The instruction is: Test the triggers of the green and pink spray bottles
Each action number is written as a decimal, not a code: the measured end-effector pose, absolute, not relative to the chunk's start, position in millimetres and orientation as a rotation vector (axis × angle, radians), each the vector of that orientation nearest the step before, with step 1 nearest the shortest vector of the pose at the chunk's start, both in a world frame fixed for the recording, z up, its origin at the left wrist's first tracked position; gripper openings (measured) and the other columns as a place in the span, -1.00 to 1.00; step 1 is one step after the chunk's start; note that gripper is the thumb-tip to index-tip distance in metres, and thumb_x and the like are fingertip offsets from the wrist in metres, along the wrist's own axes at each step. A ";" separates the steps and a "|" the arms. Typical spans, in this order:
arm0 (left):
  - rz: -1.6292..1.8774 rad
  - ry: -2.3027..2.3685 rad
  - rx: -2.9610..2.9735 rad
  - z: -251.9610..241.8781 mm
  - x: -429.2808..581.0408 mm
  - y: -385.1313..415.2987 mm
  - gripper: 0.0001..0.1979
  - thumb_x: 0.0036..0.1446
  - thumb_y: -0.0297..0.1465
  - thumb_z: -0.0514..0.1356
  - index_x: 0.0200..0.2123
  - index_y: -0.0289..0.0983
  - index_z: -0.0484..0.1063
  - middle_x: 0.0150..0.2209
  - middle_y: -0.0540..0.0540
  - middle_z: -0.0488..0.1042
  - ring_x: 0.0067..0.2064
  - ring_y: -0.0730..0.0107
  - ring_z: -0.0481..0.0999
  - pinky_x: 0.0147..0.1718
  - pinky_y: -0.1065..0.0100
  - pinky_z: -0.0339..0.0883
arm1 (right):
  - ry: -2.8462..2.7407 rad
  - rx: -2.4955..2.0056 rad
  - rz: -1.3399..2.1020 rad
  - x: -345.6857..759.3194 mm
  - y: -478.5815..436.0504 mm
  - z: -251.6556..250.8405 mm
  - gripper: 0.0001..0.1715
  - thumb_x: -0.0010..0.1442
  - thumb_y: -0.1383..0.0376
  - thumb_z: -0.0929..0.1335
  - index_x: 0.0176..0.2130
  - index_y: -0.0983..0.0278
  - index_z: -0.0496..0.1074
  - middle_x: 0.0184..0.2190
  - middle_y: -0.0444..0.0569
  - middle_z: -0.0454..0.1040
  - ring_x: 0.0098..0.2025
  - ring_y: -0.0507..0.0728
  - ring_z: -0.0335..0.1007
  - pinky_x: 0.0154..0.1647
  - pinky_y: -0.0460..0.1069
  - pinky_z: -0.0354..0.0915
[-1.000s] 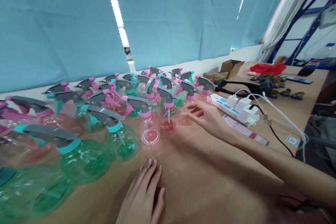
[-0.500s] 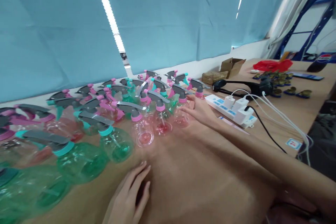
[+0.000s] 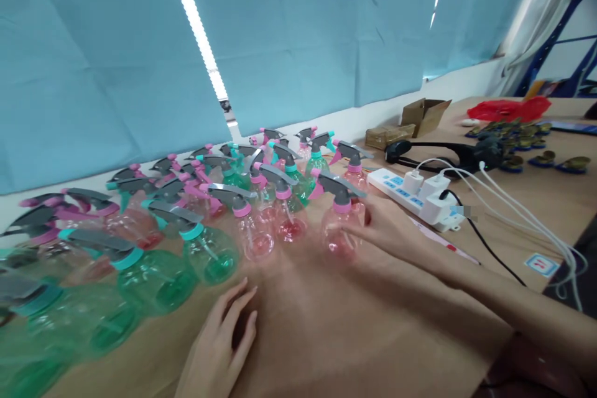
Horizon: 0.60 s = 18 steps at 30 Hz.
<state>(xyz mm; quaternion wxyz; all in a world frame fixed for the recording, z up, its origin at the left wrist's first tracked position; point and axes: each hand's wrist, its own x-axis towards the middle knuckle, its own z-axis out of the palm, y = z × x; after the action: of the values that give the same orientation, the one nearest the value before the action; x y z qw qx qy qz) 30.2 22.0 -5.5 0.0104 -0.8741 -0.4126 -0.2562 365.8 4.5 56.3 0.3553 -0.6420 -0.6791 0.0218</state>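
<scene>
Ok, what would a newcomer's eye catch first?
Probably the crowd of pink and green spray bottles across the left of the table, before the blue curtain. Next, the right hand around a pink bottle near the middle; farther right, the white power strip with chargers.

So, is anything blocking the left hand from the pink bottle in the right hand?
No, nothing visible is. Only brown tabletop lies between the left hand and that pink bottle, which the right hand holds. Other pink bottles stand to its left, beside the path.
</scene>
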 end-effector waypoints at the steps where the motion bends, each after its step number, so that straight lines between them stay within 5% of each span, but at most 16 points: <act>1: -0.802 -1.285 -2.721 -5.1 30.3 21.8 -0.75 0.31 -0.36 0.01 0.01 -0.13 0.34 0.04 -0.07 0.42 0.04 0.17 0.49 0.00 0.09 0.41 | -1.766 -1.666 0.066 364.5 -5.4 57.5 -0.41 0.09 -0.14 0.33 -0.03 0.16 0.40 -0.44 -0.05 0.52 -0.44 0.23 0.46 -0.48 0.06 0.30; 4: -0.800 -1.279 -2.704 -5.7 29.9 22.1 -0.74 0.31 -0.35 0.00 0.02 -0.13 0.33 0.05 -0.07 0.41 0.04 0.16 0.49 -0.01 0.08 0.41 | -1.785 -1.659 0.077 360.6 -25.7 62.6 -0.34 -0.03 -0.21 0.37 -0.11 0.18 0.40 -0.35 -0.01 0.50 -0.31 0.27 0.46 -0.35 0.12 0.34; 7: -0.781 -1.284 -2.705 -6.6 29.3 22.9 -0.73 0.32 -0.34 0.00 0.04 -0.13 0.31 0.06 -0.08 0.40 0.05 0.15 0.48 -0.01 0.08 0.41 | -1.736 -1.497 0.212 356.4 -30.4 71.4 -0.24 -0.05 -0.12 0.44 0.02 0.21 0.32 -0.09 0.06 0.46 -0.07 0.28 0.41 -0.11 0.15 0.34; 10: -0.777 -1.289 -2.700 -6.5 29.6 23.6 -0.74 0.32 -0.32 -0.01 0.04 -0.14 0.30 0.05 -0.09 0.41 0.04 0.15 0.49 0.00 0.07 0.39 | -1.727 -1.356 0.475 350.5 -24.9 79.7 -0.18 -0.02 0.00 0.47 0.14 0.21 0.22 0.03 0.07 0.39 -0.04 0.22 0.39 -0.16 0.06 0.37; 18: -0.779 -1.291 -2.707 -5.6 31.5 21.8 -0.72 0.32 -0.32 -0.01 0.05 -0.16 0.32 0.05 -0.09 0.42 0.02 0.16 0.50 -0.03 0.13 0.41 | -1.538 -1.258 0.471 331.0 -0.2 59.4 -0.61 0.22 0.06 0.31 0.03 0.05 0.35 -0.18 -0.11 0.52 -0.20 0.16 0.47 -0.21 0.06 0.38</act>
<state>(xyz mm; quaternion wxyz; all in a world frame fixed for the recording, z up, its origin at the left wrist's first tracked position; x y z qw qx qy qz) 31.5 21.8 -5.6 0.0216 -0.8734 -0.4165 -0.2515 331.0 -0.2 59.4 0.5223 -0.5254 -0.6422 0.1967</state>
